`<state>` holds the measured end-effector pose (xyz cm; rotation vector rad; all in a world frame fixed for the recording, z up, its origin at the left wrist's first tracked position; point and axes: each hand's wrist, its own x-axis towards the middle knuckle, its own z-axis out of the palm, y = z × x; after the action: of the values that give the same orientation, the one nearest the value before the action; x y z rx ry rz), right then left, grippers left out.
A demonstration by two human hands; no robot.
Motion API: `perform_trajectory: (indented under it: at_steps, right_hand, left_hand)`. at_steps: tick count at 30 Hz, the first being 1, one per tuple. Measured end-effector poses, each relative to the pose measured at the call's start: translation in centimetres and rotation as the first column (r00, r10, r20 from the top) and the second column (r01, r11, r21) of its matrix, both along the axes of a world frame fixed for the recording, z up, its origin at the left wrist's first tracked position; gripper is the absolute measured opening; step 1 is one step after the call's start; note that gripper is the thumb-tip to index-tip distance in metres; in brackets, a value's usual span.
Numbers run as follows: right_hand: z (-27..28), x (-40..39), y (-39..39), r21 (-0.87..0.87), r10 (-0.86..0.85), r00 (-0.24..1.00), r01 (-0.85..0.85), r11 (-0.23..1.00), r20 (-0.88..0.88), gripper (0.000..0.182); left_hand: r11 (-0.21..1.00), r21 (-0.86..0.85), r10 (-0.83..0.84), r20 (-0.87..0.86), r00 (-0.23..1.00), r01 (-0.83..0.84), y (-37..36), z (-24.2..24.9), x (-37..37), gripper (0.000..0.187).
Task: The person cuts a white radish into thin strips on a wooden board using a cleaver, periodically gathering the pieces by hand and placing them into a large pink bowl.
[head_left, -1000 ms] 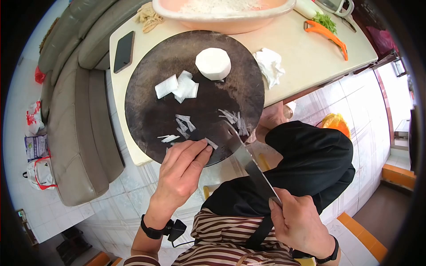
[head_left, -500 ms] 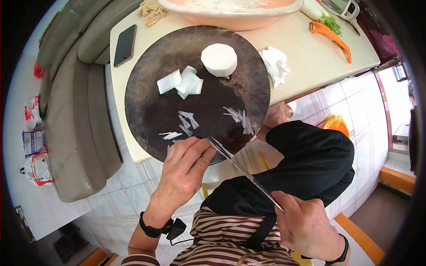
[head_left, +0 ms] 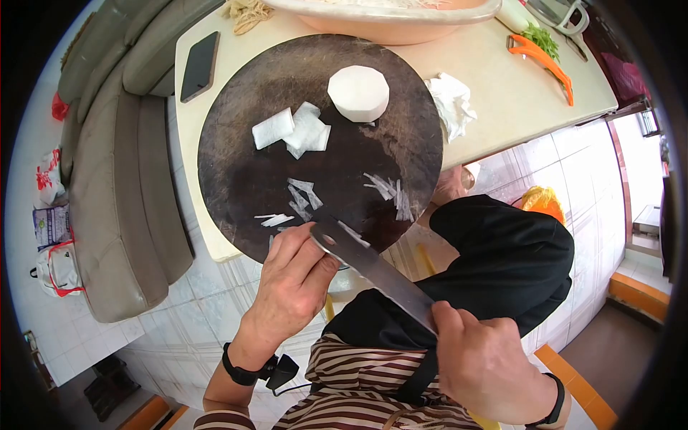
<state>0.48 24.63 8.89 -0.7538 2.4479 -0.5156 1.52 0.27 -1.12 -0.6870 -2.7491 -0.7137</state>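
Observation:
My right hand (head_left: 476, 351) is closed round the handle of a knife (head_left: 380, 276), whose broad blade lies tilted with its tip by my left fingers. At the near edge of the round dark chopping board (head_left: 236, 179), my left hand (head_left: 294, 276) has its fingers pressed together; what lies under them is hidden. Thin white strips (head_left: 390, 193) are scattered on the board, one (head_left: 352, 233) just beyond the blade. Several flat white slices (head_left: 304, 131) overlap farther back. Beside them stands a thick white round piece (head_left: 358, 93).
A phone (head_left: 200, 67) lies on the table's left side. Behind the board is a large pale basin (head_left: 401, 27). Crumpled white tissue (head_left: 451, 106) sits right of the board, and an orange peeler (head_left: 542, 61) lies farther right. A grey sofa (head_left: 122, 201) stands at left.
The knife has turned, so its blade face now shows where only a thin edge did, and its tip has moved left. My right hand has shifted slightly left. The left hand stays almost still.

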Motion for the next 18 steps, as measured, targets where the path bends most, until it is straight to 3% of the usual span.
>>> perform_trajectory:
  at_steps: [2,8,10,14,18]
  right_hand:
    - [0.0,-0.8,-1.2,0.086,0.031,0.998,-0.035,0.996,0.052,0.023]
    - [-2.1,-0.7,-1.4,-0.047,-0.004,0.999,0.002,0.999,-0.053,0.025]
    - [-2.2,-0.6,-0.2,-0.143,-0.097,0.995,0.101,0.985,0.039,0.026]
    - [-1.5,-0.7,0.8,-0.198,-0.105,0.985,0.131,0.971,0.137,0.03]
    - [-0.8,-0.5,0.4,-0.251,-0.141,0.976,0.181,0.951,0.168,0.017]
  left_hand:
    - [1.0,-0.008,-0.003,-0.003,1.0,0.003,-0.1,0.0,0.0,0.025]
    - [1.0,-0.006,0.019,-0.053,0.998,-0.019,0.4,0.0,-0.3,0.028]
    - [0.999,0.002,0.032,-0.084,0.996,-0.032,0.6,-0.2,-0.4,0.029]
    - [0.999,0.004,0.032,-0.1,0.995,-0.032,0.6,-0.5,-0.5,0.033]
    - [0.999,0.015,0.036,-0.091,0.995,-0.035,0.5,-0.3,-0.3,0.035]
